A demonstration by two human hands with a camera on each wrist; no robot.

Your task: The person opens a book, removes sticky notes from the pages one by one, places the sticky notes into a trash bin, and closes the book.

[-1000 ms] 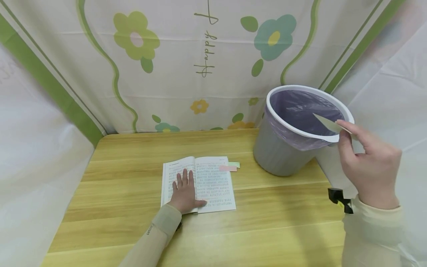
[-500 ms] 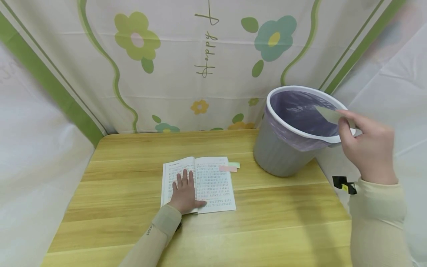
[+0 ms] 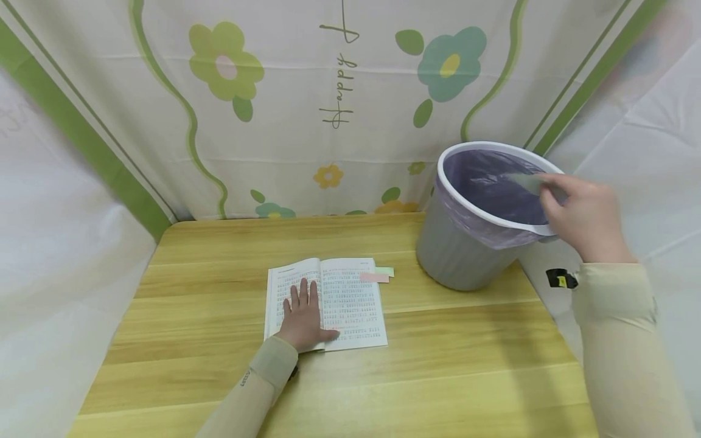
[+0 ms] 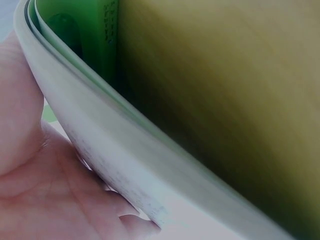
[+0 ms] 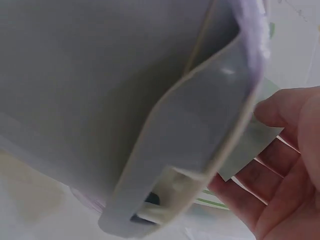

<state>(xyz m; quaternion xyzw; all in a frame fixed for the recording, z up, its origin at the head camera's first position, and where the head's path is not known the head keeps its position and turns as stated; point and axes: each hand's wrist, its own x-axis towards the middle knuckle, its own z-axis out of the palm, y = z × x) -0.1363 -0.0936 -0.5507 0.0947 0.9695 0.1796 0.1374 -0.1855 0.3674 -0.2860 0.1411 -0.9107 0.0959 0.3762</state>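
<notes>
An open book (image 3: 353, 307) with printed pages lies on the wooden table, pink and green sticky tabs (image 3: 375, 277) jutting from its right edge. My left hand (image 3: 301, 322) rests flat across its pages, fingers spread; the left wrist view has the palm beside the curved page edges (image 4: 125, 130). My right hand (image 3: 588, 216) pinches a thin pale green-grey sheet (image 3: 526, 181) between thumb and fingers, over the mouth of a grey trash bin (image 3: 460, 258). In the right wrist view, the bin's rim and handle (image 5: 195, 125) cover part of that sheet.
A purple plastic bag (image 3: 482, 228) lines the bin, folded over below its white rim. The bin stands at the back right of the table (image 3: 208, 316). Behind hangs a white curtain (image 3: 296, 73) with printed flowers.
My right hand has moved up and left, carrying the sheet further in over the bin's opening. My left hand and the book have stayed in place.
</notes>
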